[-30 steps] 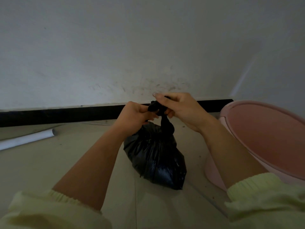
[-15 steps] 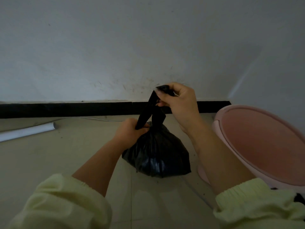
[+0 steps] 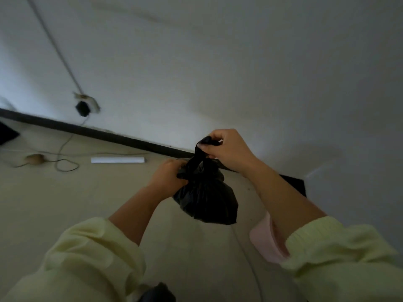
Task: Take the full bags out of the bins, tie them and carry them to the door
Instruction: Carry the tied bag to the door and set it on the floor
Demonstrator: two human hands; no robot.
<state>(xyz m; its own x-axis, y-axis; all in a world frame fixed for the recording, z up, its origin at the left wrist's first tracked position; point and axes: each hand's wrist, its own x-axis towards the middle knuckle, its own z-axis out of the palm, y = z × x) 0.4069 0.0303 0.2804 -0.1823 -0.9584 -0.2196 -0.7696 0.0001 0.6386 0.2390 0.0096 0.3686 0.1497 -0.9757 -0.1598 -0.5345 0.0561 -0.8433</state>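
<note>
Black bin bag [image 3: 207, 199] at frame centre, right hand [image 3: 229, 152] clamped on its twisted neck, left hand [image 3: 169, 176] gripping the knot, fingers partly hidden, pink bin [image 3: 265, 243] mostly behind right forearm.

Two hands: left hand [image 3: 169, 174], right hand [image 3: 229, 149]; one black bag [image 3: 207, 197]; one pink bin [image 3: 265, 243]; one white tube [image 3: 117, 160].

Bare floor [image 3: 65, 203] lying open across the left of the frame, cable [image 3: 65, 164] and white tube [image 3: 117, 160] crossing upper left, pink bin [image 3: 265, 243] crowding lower right
</note>
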